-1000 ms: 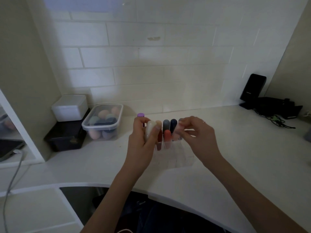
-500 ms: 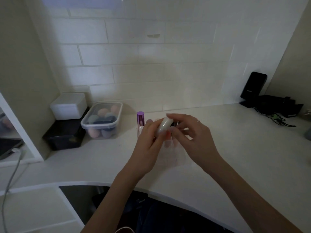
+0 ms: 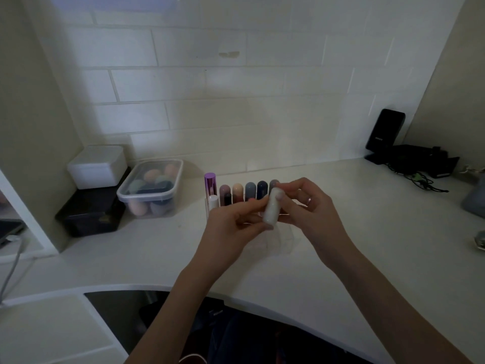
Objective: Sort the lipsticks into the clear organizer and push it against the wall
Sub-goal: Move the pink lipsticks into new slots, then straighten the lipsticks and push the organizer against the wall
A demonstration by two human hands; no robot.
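Both hands are up over the middle of the counter (image 3: 341, 232), sharing one white lipstick (image 3: 272, 206): the left hand (image 3: 231, 227) pinches its lower end between thumb and fingertips, and the right hand (image 3: 307, 208) has thumb and forefinger closed on its upper end, the tube standing nearly upright and lifted clear of the surface. Right behind it sits the clear organizer (image 3: 275, 240), out from the tiled wall (image 3: 236, 114), not against it. Its back row holds a tall purple lipstick (image 3: 210, 183) at the left end, then rounded caps in mauve, peach, grey-blue, navy and a dim one half hidden by the fingers; a short white tube (image 3: 213, 202) stands in front of the purple one. Toward the counter's back-left corner, a lidded clear tub of makeup sponges (image 3: 151, 190) sits beside a white box (image 3: 95, 166) stacked on a black box (image 3: 91, 216). A black device (image 3: 384, 134) stands at the back-right corner.
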